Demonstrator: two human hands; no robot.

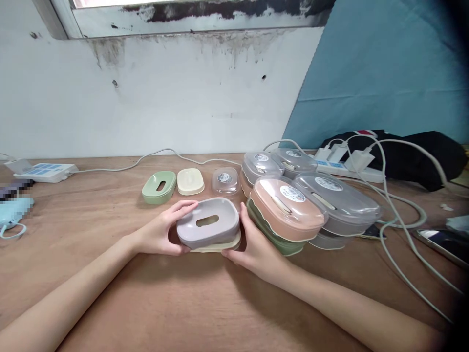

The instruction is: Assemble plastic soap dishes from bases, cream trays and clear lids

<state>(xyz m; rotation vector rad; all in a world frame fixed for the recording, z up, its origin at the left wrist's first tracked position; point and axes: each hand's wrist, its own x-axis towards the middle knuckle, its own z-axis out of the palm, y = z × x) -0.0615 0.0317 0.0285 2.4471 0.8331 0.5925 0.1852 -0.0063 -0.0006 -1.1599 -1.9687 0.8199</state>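
Observation:
Between my two hands is a grey plastic soap box body [227, 220] with an oval slot in its top. It sits slightly askew over a cream tray [210, 248], whose edge shows at the front and right. My left hand [176, 230] grips the grey body's left end, fingers on top and thumb low at the front. With its thumb at the cream tray's front corner and fingers behind the right end, my right hand [249, 242] holds the other side. Behind them lie a green slotted body [150, 191], a cream tray [190, 182] and a clear lid with a round label [224, 182].
To the right, lidded boxes are stacked: a pink one [271, 205] over a green one, and several grey ones [351, 208]. Power strips [47, 172] and white cables [394, 210] run along the sides. A phone [447, 244] lies far right; a wall stands behind.

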